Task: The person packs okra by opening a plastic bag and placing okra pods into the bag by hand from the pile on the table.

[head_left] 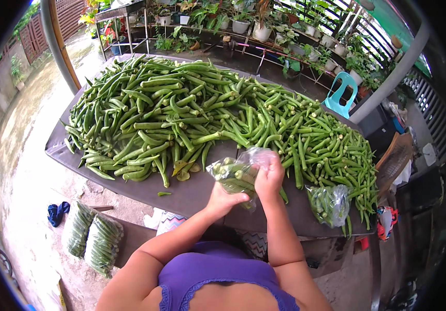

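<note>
Between my hands, over the near edge of the table, is a clear plastic bag of okra [236, 179]. My left hand [224, 199] cups the bag from below on its left, thumb laid along the front. At the bag's upper right, my right hand [269, 173] is closed on the gathered plastic. A large heap of green okra [150, 103] covers the far and left part of the table, and smaller okra [321, 142] spreads to the right. Another filled plastic bag of okra [330, 205] lies on the table right of my hands.
The dark table [202, 199] shows bare along its near edge. Two large packed bags of okra [101, 243] rest on a low bench at lower left. A teal plastic chair [342, 93] stands beyond the right side. Potted plants [262, 31] line racks behind, and a post [57, 41] rises at the far left.
</note>
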`<action>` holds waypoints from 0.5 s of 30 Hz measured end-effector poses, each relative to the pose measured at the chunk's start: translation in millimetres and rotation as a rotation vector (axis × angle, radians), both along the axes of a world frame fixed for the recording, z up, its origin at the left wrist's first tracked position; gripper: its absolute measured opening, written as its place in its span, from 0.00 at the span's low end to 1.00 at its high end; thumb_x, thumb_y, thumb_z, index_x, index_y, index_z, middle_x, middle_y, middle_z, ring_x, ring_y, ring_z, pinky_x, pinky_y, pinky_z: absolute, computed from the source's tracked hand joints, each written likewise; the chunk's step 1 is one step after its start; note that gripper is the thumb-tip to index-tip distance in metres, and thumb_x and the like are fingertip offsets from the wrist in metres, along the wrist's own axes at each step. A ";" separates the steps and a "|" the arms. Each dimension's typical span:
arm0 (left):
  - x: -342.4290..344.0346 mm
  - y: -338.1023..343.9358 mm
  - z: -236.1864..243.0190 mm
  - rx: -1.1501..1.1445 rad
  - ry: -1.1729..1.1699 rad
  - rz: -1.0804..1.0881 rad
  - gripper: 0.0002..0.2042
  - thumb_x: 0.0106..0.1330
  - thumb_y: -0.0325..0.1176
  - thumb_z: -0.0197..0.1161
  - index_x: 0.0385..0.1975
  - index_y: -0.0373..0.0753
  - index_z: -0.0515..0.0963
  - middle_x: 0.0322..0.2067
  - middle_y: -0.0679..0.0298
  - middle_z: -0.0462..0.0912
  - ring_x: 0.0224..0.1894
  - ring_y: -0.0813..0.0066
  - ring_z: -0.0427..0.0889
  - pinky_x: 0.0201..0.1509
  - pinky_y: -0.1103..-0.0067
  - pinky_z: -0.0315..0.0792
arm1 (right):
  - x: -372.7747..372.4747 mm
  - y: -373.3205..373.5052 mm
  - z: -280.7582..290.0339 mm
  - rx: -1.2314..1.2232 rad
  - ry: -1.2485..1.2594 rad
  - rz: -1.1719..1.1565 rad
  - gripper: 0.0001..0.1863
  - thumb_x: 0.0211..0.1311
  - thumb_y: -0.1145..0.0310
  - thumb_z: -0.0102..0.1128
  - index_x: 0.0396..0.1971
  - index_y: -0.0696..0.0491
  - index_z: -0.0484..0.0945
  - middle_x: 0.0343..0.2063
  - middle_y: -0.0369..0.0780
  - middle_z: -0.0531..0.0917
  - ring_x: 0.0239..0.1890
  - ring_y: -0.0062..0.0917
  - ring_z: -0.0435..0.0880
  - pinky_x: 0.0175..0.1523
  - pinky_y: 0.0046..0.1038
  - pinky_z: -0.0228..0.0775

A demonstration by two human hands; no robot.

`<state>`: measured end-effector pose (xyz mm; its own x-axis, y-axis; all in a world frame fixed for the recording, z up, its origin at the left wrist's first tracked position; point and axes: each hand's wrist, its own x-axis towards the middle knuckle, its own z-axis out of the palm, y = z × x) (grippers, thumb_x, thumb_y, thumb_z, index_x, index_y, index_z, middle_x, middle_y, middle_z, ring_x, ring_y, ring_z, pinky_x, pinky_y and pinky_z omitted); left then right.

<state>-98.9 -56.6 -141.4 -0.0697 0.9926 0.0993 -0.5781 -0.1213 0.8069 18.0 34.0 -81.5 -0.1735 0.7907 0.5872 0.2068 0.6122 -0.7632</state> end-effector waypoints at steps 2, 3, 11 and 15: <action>-10.6 -1.5 -4.6 0.067 0.089 0.435 0.45 0.50 0.42 0.80 0.66 0.36 0.62 0.57 0.59 0.71 0.59 0.70 0.71 0.64 0.71 0.67 | -0.1 1.0 6.7 0.184 -0.270 0.096 0.11 0.56 0.83 0.52 0.39 0.58 0.77 0.31 0.49 0.83 0.34 0.49 0.83 0.40 0.42 0.76; -25.1 -0.3 -6.9 0.094 0.166 0.651 0.42 0.52 0.45 0.78 0.65 0.37 0.64 0.54 0.59 0.71 0.56 0.70 0.71 0.62 0.71 0.68 | -0.1 -0.8 9.9 0.198 -0.340 0.191 0.12 0.53 0.81 0.58 0.39 0.57 0.77 0.33 0.47 0.84 0.37 0.48 0.83 0.41 0.42 0.75; -56.9 -16.6 66.5 -0.258 1.045 0.169 0.15 0.64 0.41 0.71 0.36 0.33 0.83 0.22 0.70 0.79 0.24 0.84 0.73 0.28 0.81 0.67 | 21.4 -32.5 32.7 0.150 -0.488 0.376 0.37 0.42 0.67 0.78 0.57 0.53 0.73 0.54 0.44 0.76 0.57 0.43 0.73 0.65 0.44 0.61; -63.2 -10.6 42.8 -0.286 0.476 0.154 0.12 0.74 0.37 0.59 0.33 0.34 0.80 0.26 0.69 0.83 0.28 0.85 0.77 0.33 0.83 0.72 | 50.7 -47.1 36.8 0.219 -0.515 0.151 0.28 0.43 0.64 0.79 0.47 0.51 0.79 0.52 0.40 0.77 0.54 0.41 0.72 0.62 0.43 0.61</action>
